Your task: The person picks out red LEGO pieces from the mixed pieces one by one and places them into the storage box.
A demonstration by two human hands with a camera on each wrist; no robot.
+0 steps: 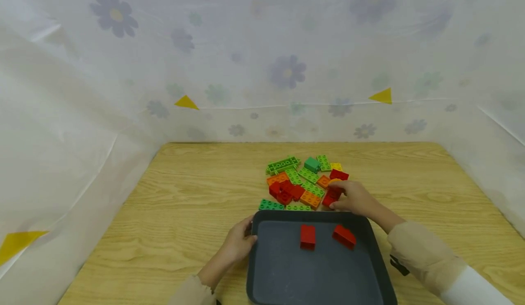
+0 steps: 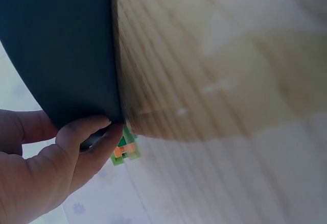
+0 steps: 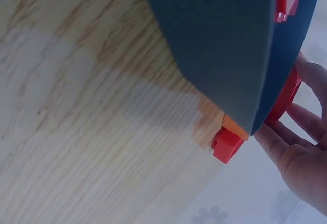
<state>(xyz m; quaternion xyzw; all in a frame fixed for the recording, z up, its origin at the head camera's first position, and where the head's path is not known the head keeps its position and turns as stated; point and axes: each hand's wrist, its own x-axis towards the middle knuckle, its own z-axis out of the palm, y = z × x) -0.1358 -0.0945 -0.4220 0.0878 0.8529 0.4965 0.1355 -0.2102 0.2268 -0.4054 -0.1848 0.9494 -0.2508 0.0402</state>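
A person's left hand grips the left side of a dark tray bearing two red blocks, while the right hand pinches a red brick just beyond the tray's far edge, beside a pile of multicolored bricks on a wooden table

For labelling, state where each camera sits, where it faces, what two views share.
Head: worn there, facing forward and down at the tray and bricks; left fingers, right fingers and both sleeves show.
Left wrist: worn there, facing the tray; left fingers show.
Right wrist: worn there, facing the tray; right fingers show.
The wrist views share tray and bricks.
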